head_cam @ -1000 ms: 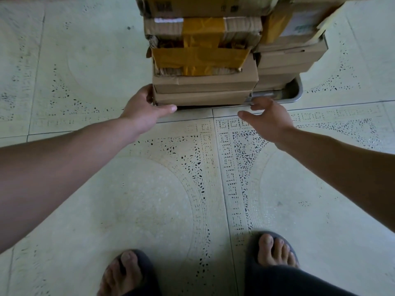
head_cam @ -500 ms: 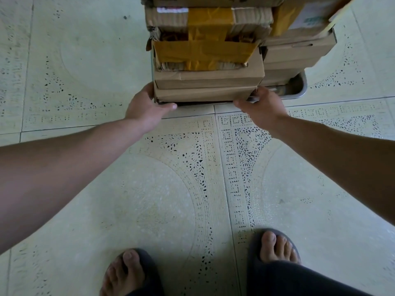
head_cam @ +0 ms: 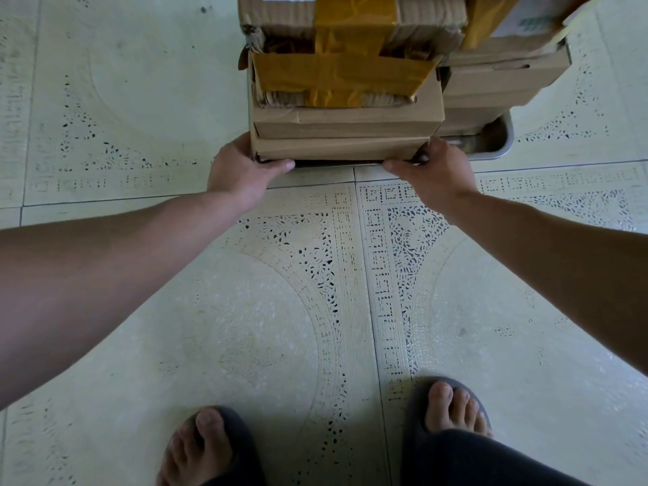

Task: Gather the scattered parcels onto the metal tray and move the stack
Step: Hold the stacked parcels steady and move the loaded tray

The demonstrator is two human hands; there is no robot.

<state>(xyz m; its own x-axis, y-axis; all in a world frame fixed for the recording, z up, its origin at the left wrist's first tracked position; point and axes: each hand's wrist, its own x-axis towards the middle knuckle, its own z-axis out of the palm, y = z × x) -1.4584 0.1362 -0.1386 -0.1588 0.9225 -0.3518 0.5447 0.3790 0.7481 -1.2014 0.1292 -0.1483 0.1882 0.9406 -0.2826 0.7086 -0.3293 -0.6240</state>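
The stack of parcels (head_cam: 347,82) sits loaded and high on the metal tray (head_cam: 498,149), which is down on the tiled floor (head_cam: 140,310) straight ahead, with no loose parcels in view around it. Here's the change: a second ago only the left hand (head_cam: 238,173) was on the near-left corner, while the right hand (head_cam: 434,170) hung spread and clear of the rim. Now the right has closed in and clamps the tray's near edge, thumb laid along the rim, fingers curled over it. The left grips its corner the same way, its fingers hidden behind the bottom box. Both hands are on, so gathering looks finished and the move can begin. It's a tall load, and it could easily topple.
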